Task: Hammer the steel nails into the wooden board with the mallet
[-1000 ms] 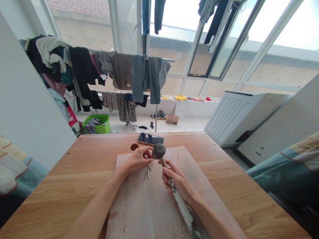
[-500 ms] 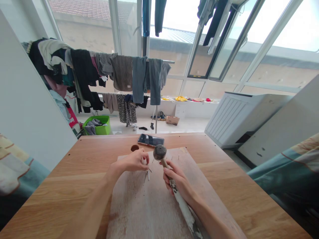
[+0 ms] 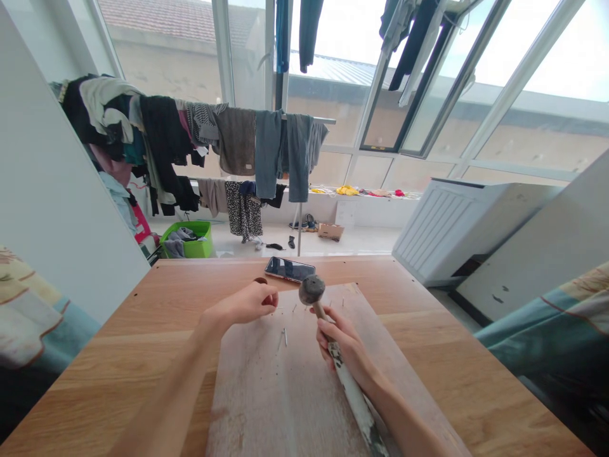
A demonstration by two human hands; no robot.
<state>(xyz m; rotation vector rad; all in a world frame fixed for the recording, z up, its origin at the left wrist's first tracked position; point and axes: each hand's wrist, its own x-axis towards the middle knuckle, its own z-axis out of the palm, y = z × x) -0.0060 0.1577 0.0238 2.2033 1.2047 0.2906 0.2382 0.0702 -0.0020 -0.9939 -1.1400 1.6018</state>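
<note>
Grey-topped, the hammer [image 3: 346, 377] is gripped over the board [image 3: 266, 393] by the right hand [image 3: 351, 346], some nails [image 3: 343, 303] are stood up at its far end, a loose nail [image 3: 285, 337] is left lying, and whether anything is held by the curled left hand [image 3: 250, 301] cannot be told.

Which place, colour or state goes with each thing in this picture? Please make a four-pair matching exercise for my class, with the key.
1. Mallet
2. Smartphone
3. Plastic tub
4. Cardboard box

A. Bright green, with cloth inside
B. Gripped in the right hand
C. Brown, on the floor
D. On the table, beyond the wooden board

Pairs: 1-B, 2-D, 3-A, 4-C
</note>
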